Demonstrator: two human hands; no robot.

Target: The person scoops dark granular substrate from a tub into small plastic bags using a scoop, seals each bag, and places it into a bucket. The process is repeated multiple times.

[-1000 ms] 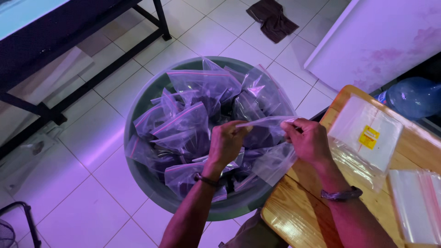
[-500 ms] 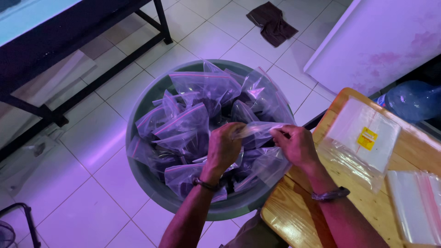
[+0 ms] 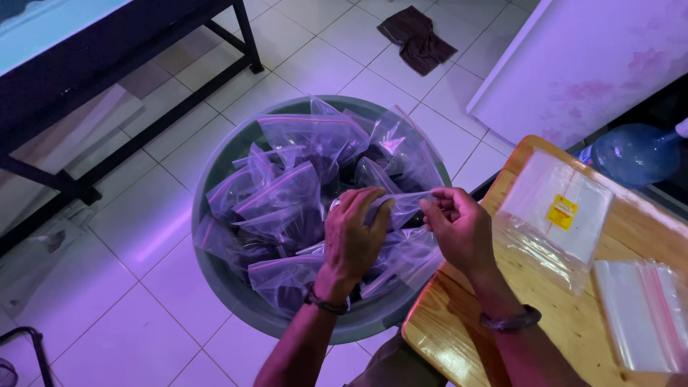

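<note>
Here, in the middle of the frame, the left hand (image 3: pixel 352 233) and the right hand (image 3: pixel 459 228) both pinched the top of a clear zip bag (image 3: pixel 403 208) above the round tub (image 3: pixel 215 172), likely pressing it shut, so next came careful squeezing along the strip.

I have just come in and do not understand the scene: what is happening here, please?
A person holds a clear zip bag between both hands, the left hand and the right hand pinching its top edge, over a large round tub on the tiled floor. The tub is full of similar filled zip bags. To the right, a wooden table carries a packet of flat empty bags and another stack.
</note>
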